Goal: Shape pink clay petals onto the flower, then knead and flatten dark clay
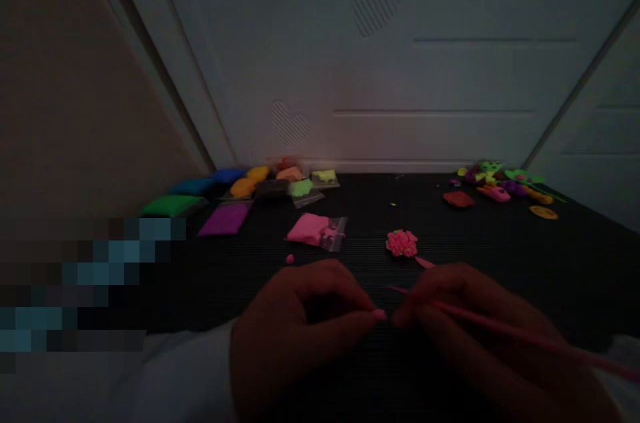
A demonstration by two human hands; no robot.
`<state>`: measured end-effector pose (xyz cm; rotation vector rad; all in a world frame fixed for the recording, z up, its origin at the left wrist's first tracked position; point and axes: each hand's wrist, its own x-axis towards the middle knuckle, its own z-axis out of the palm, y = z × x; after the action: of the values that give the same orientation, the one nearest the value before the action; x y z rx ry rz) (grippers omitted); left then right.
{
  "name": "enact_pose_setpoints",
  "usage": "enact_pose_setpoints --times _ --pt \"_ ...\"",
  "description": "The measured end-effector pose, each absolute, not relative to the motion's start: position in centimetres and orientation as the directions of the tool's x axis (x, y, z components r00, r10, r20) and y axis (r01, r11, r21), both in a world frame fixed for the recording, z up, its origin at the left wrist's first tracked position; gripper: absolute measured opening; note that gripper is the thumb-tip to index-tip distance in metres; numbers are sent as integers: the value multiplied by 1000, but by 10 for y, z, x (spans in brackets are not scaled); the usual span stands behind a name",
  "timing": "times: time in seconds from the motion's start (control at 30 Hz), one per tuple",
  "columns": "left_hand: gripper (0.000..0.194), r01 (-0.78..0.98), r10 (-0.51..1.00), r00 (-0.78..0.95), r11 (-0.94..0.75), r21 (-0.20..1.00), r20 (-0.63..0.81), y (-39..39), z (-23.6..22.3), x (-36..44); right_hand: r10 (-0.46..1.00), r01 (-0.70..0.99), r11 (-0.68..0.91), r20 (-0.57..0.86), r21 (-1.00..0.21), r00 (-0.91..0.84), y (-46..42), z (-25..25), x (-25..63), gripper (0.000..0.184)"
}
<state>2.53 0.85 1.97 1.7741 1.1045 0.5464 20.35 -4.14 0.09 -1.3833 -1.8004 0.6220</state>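
My left hand [310,323] is closed in a pinch, with a small piece of pink clay [381,314] between thumb and fingertips. Close beside it, my right hand [465,323] grips a thin pink modelling tool [520,335] like a pen. The tool's pointed tip shows just beyond the fingers and its shaft runs back to the right. Past the hands lies a cluster of pink clay petals [401,243] with bits of green at its edge. A tapered pink piece [425,263] rests next to it, partly hidden by my right hand.
An opened bag of pink clay [315,230] and a small pink lump [290,259] lie on the dark table. Bags of coloured clay, including purple [225,218] and green [173,205], stand back left. Finished-looking clay shapes [495,183] are heaped back right, before a white panel [300,43].
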Motion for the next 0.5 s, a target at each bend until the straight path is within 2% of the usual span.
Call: enact_pose_setpoints --times 0.1,0.23,0.37,0.5 --pt "16 426 855 492 -74 902 -162 7 22 35 947 523 297 318 -799 -52 -40 3 205 11" --pt "15 387 848 485 13 922 -215 8 22 39 938 469 325 342 -821 -51 -43 11 209 13" --pt "13 320 857 470 57 946 -210 9 18 33 918 496 360 394 -790 -39 -47 15 208 17" --pt "16 284 844 477 118 952 -246 8 13 30 925 528 329 379 -783 -15 -52 9 205 23"
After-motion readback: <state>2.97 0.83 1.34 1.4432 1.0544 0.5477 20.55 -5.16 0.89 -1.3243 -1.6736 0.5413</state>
